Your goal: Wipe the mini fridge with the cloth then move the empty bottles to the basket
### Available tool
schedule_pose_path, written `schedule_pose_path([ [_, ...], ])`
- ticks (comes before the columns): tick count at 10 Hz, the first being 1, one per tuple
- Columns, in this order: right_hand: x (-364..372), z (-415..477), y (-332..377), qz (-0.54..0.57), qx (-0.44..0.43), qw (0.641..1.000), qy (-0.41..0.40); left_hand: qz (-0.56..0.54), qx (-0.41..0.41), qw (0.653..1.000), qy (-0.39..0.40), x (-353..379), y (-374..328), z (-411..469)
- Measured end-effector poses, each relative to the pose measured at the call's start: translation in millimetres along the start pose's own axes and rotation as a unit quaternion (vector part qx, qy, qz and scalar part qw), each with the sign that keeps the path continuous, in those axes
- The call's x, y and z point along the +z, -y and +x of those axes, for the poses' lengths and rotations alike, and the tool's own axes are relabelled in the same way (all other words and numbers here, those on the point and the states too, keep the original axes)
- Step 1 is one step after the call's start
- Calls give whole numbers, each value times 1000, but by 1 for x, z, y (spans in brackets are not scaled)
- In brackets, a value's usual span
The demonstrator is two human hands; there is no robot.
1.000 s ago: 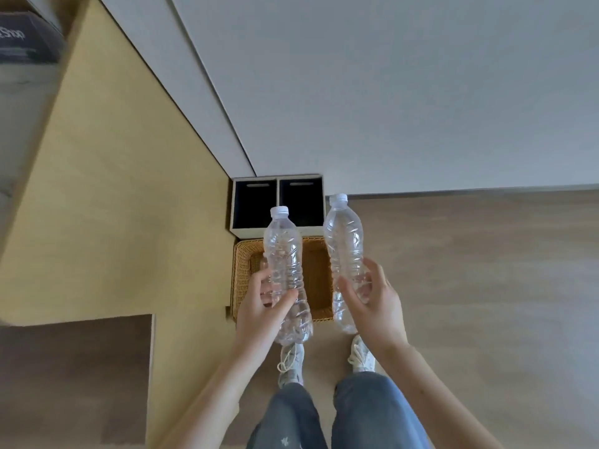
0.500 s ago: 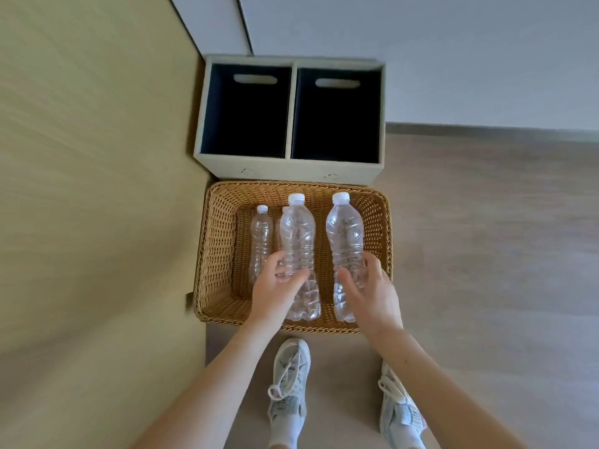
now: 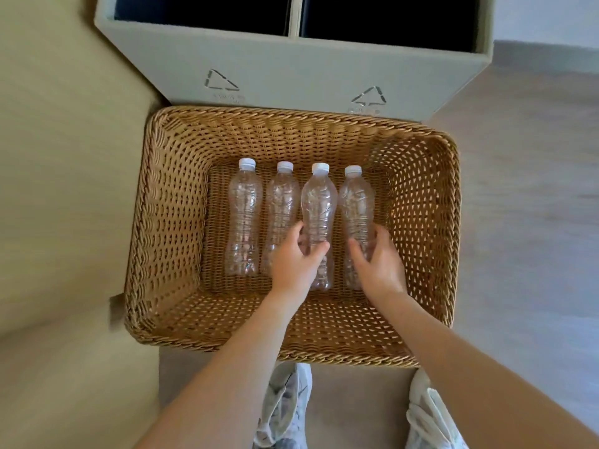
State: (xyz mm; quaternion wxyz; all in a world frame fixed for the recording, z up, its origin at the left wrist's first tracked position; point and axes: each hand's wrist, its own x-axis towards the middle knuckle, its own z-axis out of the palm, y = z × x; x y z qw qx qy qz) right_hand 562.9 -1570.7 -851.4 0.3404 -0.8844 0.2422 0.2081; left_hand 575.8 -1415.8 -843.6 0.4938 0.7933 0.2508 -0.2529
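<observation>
The pale wood floor (image 3: 518,222) is running through this room, and a tall tan panel (image 3: 64,189) is standing along the left side. Close to me, a person in white laced sneakers (image 3: 285,406) is bending over and reaching both bare arms down into a big brown woven basket (image 3: 168,222) sitting on the floor.

The left hand (image 3: 296,260) is wrapping its fingers and thumb around the lower part of a clear plastic bottle with a white cap, the third bottle (image 3: 319,202) in the row. The right hand (image 3: 377,262) is holding the fourth bottle (image 3: 356,202), just beside it, the same way. Two more clear bottles (image 3: 244,218) are lying to the left with no hand on them. All four are inside the basket, side by side, caps pointing away. I cannot tell if the third bottle is touching the bottom.

Past the basket, a grey two-part recycling bin (image 3: 291,69) is sitting right against its far rim.

I think the person is doing the last part of the job, putting the empty bottles in. Next, both hands need to open softly and lift straight up, so the light bottles are not rolling around.
</observation>
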Motion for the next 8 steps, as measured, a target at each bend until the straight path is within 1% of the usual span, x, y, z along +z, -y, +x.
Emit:
schedule_pose_path([
  [1, 7, 7, -7, 4, -6, 1000, 6, 28, 12, 999, -13, 13, 2, 9],
  [2, 14, 12, -9, 14, -12, 1000, -5, 45, 21, 998, -31, 22, 1, 17],
  [5, 24, 17, -9, -18, -6, 1000, -9, 104, 32, 994, -16, 28, 4, 28],
  [6, 18, 15, -7, -75, -17, 997, 6, 109, 26, 994, -1, 24, 2, 23],
  [7, 3, 6, 2, -99, -45, 994, -10, 129, 50, 990, -18, 15, -5, 9],
  [8, -22, -6, 18, -63, -86, 994, -37, 150, 86, 984, -50, 1, -23, -8],
])
